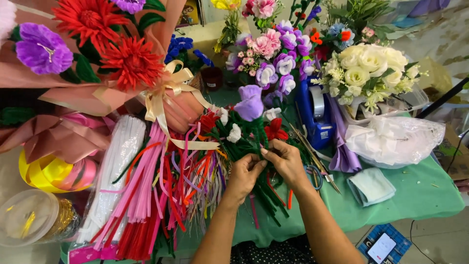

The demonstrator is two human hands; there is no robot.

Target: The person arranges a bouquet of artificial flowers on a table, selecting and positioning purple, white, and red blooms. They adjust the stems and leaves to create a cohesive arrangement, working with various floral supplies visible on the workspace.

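While loose pipe cleaners [146, 195] lay fanned at left for easy reach, the left hand [244, 175] and right hand [286, 164] both pinched the green stems of a posy [249, 122] upright above the worktop [420, 195], steadying it.

A green-clothed table [415, 195] bears pipe cleaners [146, 195], a folded cloth [371, 186] and a tape dispenser [315, 117].

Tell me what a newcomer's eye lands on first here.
At centre, the left hand and right hand pinch the green stems of a small bouquet topped by a purple flower. At upper left lies a wrapped bouquet of red flowers; at upper right stand white roses.
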